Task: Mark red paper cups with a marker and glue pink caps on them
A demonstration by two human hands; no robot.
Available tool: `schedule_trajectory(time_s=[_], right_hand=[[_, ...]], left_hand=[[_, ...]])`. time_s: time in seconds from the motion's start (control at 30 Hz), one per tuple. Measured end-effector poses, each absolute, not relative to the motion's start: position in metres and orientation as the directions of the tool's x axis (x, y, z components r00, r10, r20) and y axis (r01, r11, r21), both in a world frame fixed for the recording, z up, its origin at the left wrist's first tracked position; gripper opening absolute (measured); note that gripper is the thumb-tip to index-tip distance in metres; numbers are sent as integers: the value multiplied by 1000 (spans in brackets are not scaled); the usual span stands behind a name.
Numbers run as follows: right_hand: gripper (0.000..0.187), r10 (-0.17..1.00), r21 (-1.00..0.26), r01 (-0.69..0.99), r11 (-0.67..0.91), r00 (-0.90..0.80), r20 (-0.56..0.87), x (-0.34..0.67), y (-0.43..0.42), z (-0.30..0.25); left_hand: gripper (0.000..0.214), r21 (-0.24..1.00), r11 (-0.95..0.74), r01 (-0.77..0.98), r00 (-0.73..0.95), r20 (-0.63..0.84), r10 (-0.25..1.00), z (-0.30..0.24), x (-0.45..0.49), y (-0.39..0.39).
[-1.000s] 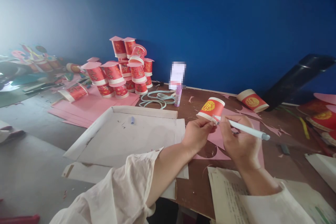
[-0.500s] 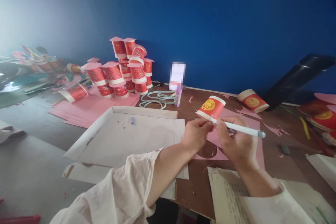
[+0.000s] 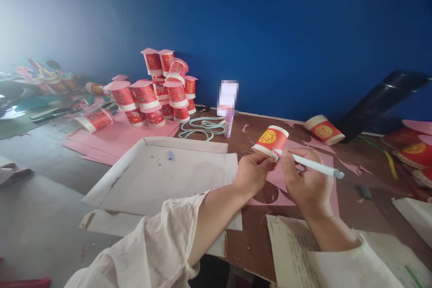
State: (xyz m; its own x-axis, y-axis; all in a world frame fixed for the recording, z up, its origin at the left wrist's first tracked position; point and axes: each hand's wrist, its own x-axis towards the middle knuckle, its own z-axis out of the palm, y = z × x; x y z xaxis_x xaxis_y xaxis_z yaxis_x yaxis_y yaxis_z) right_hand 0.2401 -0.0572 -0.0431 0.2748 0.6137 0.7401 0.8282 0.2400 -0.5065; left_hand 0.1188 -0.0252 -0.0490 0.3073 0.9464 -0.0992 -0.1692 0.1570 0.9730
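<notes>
A red paper cup (image 3: 278, 137) with a yellow round emblem and white rims is tilted in front of me. My left hand (image 3: 254, 173) pinches its lower rim between thumb and fingers. In my right hand (image 3: 308, 186) is a white pen (image 3: 317, 165), gripped as for writing, with its tip at the lower part of the cup. Whether the tip touches the cup is hard to tell. Beneath both hands lies a pink paper sheet (image 3: 326, 160) with a round hole cut out of it.
To the left, a shallow white box lid (image 3: 192, 180) holds a small purple cap (image 3: 170, 155). Stacked red cups (image 3: 124, 97) with pink paper tops stand behind it. A coiled cable (image 3: 199, 128), a purple tube (image 3: 228, 125), more cups (image 3: 326, 130) and printed papers (image 3: 290, 243) lie around.
The pen and my right hand have shifted slightly to the right. The cup has dipped and turned a little in my left hand.
</notes>
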Motion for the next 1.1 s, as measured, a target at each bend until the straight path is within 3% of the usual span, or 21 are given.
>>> schedule_trajectory(time_s=[1.1], right_hand=[[25, 619, -476, 852, 219, 256, 742, 241, -57, -44]], left_hand=[[16, 972, 177, -156, 286, -127, 950, -45, 119, -26]])
